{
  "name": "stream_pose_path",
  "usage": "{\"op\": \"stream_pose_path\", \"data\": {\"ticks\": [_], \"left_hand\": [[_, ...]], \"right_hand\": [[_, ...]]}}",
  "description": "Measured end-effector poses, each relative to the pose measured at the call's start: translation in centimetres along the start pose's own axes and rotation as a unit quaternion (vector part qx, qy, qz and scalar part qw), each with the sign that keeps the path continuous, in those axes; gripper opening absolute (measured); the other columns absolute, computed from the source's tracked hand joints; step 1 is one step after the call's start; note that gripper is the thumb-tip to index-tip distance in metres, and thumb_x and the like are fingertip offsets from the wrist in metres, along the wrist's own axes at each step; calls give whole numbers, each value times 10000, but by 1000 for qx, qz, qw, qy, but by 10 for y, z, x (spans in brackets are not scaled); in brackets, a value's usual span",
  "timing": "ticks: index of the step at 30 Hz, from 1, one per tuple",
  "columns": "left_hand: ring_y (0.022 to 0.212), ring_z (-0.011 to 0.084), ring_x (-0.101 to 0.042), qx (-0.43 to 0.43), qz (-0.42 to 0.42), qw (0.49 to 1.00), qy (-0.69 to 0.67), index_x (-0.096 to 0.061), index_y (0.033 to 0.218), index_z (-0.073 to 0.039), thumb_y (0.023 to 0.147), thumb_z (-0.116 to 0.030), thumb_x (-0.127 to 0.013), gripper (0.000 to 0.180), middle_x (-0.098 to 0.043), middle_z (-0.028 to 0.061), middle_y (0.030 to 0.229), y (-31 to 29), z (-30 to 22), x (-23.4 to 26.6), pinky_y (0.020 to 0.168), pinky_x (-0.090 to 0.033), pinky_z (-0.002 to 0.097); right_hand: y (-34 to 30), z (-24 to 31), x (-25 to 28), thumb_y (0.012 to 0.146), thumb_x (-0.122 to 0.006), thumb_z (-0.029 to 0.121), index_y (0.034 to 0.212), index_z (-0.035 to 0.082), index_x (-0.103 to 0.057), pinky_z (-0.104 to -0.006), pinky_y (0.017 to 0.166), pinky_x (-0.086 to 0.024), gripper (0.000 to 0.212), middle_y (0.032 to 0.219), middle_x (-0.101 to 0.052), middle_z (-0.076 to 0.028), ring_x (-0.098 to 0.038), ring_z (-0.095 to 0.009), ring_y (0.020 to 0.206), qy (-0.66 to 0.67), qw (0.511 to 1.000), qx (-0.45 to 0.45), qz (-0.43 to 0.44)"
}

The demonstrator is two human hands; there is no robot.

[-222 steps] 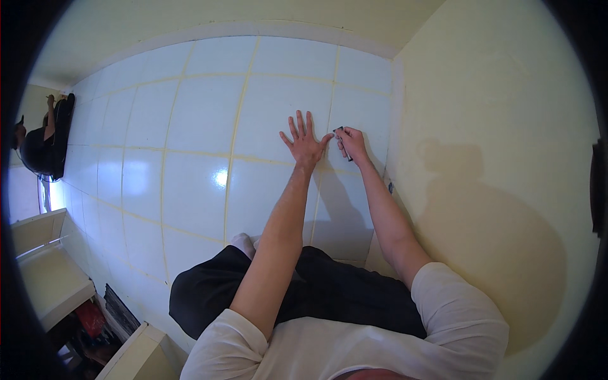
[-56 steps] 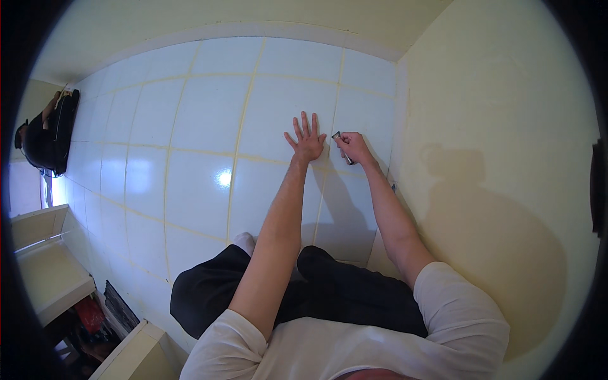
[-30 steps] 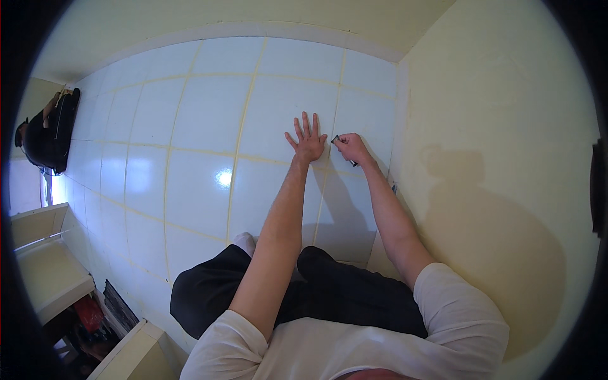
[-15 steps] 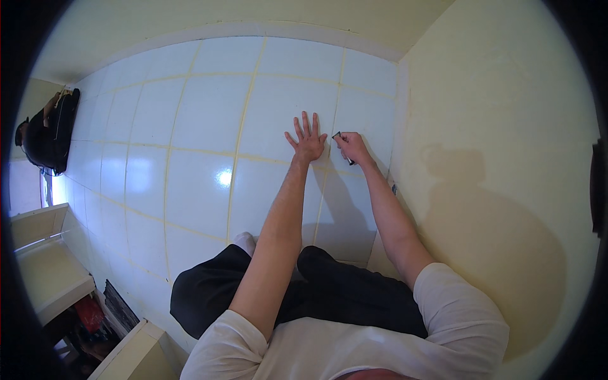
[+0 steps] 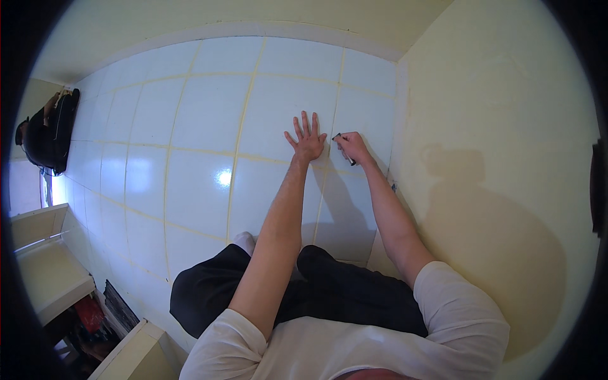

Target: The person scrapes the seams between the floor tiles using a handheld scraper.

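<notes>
My left hand (image 5: pixel 309 146) lies flat on the white tiled floor (image 5: pixel 288 95) with its fingers spread, just left of a grout line. To its right, my right hand (image 5: pixel 356 146) is closed round a slim hand tool with a dark head and a dark, partly shiny handle (image 5: pixel 351 160). The tool's head (image 5: pixel 336 137) points left and down at the grout line between the two hands. My fingers hide the middle of the tool, and its exact kind is too small to make out.
Close on my right stands a cream wall (image 5: pixel 506 190), with another wall (image 5: pixel 266 14) ahead. A person in dark clothes (image 5: pixel 45 139) crouches at the far left. Cream shelving (image 5: pixel 54 275) with dark and red items stands at the lower left. My dark-trousered legs (image 5: pixel 354 288) are folded beneath me.
The right hand and its tool have shifted very slightly, the handle's lower end tipping a little to the right. The left hand stays in place.
</notes>
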State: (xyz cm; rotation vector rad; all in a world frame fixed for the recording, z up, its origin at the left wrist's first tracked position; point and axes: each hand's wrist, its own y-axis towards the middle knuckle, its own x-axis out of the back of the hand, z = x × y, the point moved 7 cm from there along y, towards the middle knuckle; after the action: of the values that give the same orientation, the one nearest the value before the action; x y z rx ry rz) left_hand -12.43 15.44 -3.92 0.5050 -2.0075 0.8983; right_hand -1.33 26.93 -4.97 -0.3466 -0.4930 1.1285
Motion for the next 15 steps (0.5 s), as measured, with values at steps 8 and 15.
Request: {"op": "stream_pose_path", "data": {"ticks": [8,15], "left_hand": [[1501,349,188,15,5,1000,9,16,1592,-291,949,-644,-427,857,159,64,1654,-9,-15,-25,1099,95,723],[1508,344,163,26,-201,969,140,-20,1595,-287,853,-729,-526,1001,138,48,1659,-11,-15,-7,1104,88,720]], "right_hand": [[-11,-19,23,935,-631,214,714,4,-612,-285,393,-384,305,614,-564,-33,-502,-105,426,187,978,14,-87],[-9,-19,23,938,-632,212,728,-2,-620,-281,396,-391,300,627,-572,-36,-502,-103,433,164,982,15,-92]]}}
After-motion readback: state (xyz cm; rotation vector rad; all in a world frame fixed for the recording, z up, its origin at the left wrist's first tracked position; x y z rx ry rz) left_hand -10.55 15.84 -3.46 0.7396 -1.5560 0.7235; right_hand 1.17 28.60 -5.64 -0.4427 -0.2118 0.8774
